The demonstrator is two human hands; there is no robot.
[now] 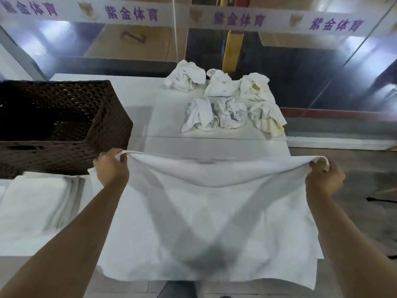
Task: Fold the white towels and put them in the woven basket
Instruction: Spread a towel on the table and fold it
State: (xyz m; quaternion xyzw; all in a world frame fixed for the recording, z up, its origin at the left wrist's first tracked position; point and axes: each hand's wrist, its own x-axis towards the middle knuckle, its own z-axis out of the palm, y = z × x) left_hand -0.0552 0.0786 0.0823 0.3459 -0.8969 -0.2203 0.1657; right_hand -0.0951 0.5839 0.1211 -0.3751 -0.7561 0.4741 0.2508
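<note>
A large white towel [214, 222] is spread in front of me, its near part hanging over the table's front edge. My left hand [111, 166] pinches its far left corner and my right hand [324, 175] pinches its far right corner, both lifted so the far edge sags between them. The dark brown woven basket [90, 125] stands at the left of the table, just beyond my left hand. Several crumpled white towels [227, 102] lie in a heap at the far middle of the table.
A stack of folded white towels [36, 201] lies on the white table [150, 104] left of my left arm, in front of the basket. Beyond the table are reflective panels and a banner with purple characters [238, 20]. Floor lies to the right.
</note>
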